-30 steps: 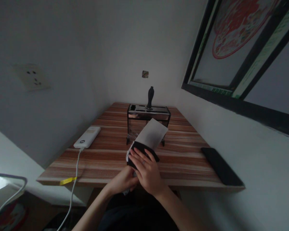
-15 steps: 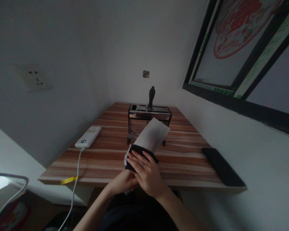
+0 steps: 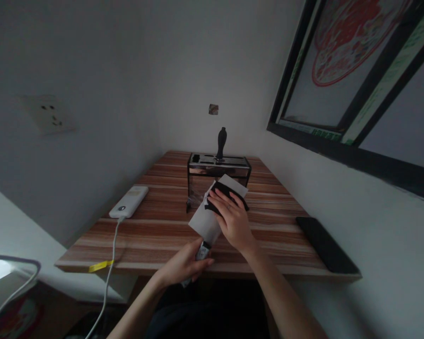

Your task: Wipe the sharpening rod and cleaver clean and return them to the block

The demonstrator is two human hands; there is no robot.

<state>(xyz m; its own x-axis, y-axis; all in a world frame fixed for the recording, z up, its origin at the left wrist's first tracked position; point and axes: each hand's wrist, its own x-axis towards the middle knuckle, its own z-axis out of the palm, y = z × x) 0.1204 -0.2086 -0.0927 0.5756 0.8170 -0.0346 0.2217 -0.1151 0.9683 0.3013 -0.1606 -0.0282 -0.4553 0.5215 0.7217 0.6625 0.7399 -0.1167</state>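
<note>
My left hand [image 3: 185,263] is closed around the handle of a cleaver [image 3: 205,222], low over the table's front edge. The handle looks partly wrapped in something pale. Its broad grey blade slants up and away to the right, in front of the knife block. My right hand [image 3: 234,220] presses a black cloth [image 3: 221,189] onto the upper part of the blade, with its fingers laid over the cloth. The cloth covers the middle of that end, and one far corner of the blade shows past it.
Behind the blade stands a metal-topped knife block [image 3: 229,162] with one black handle [image 3: 222,142] upright in it. A white power bank [image 3: 130,201] with a cable lies left on the wood-grain table [image 3: 155,235]. A black phone-like slab [image 3: 328,245] lies right, by the wall. Yellow tape [image 3: 99,266] marks the front edge.
My right hand has slid the black cloth up along the blade, away from the handle. The lower blade and handle now show. My left hand keeps its place.
</note>
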